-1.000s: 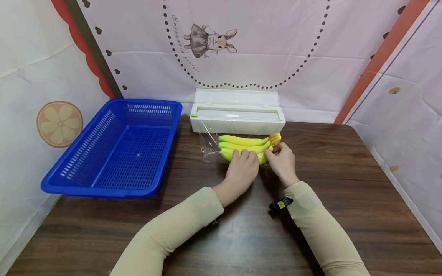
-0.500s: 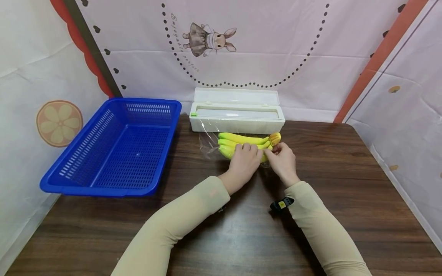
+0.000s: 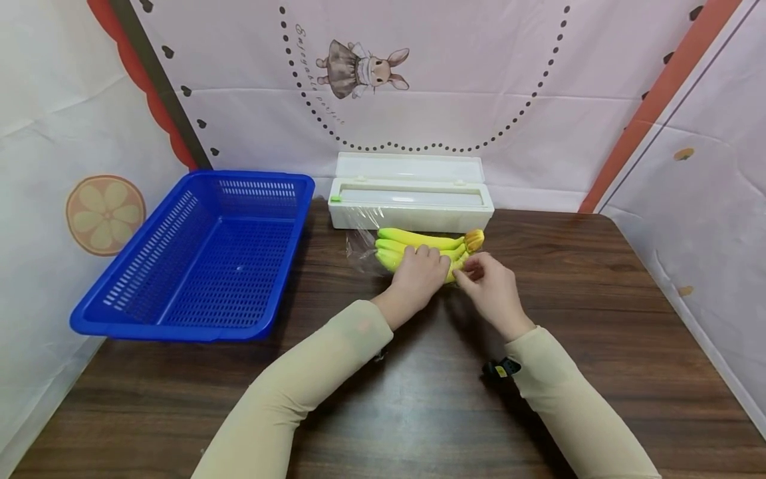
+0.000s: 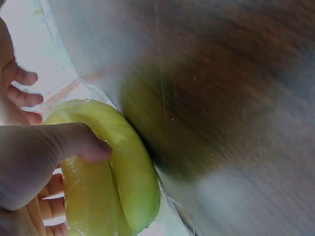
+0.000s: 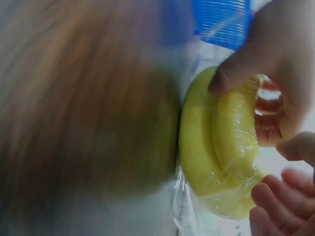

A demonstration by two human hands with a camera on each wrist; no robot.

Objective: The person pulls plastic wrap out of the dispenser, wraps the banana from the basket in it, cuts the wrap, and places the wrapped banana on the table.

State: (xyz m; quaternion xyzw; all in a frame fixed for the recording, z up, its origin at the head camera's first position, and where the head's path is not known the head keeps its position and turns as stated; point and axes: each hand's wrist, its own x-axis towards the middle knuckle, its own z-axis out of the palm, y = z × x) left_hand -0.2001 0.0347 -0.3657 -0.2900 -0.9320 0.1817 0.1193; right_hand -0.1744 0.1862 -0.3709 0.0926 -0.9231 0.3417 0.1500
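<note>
Bananas [image 3: 423,240], frame centre: I see the left hand [image 3: 417,277] gripping them, the right hand [image 3: 493,289] beside, fingers loosely parted

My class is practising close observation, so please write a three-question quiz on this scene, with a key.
1. True or false: the blue plastic basket stands to the person's left of the bunch of bananas.
2. Fill the gap: behind the bananas is a white cling-film dispenser, and its lid is ____.
3. Short answer: which hand grips the bunch around its middle?

Key: 1. True. 2. Open. 3. The left hand.
</note>
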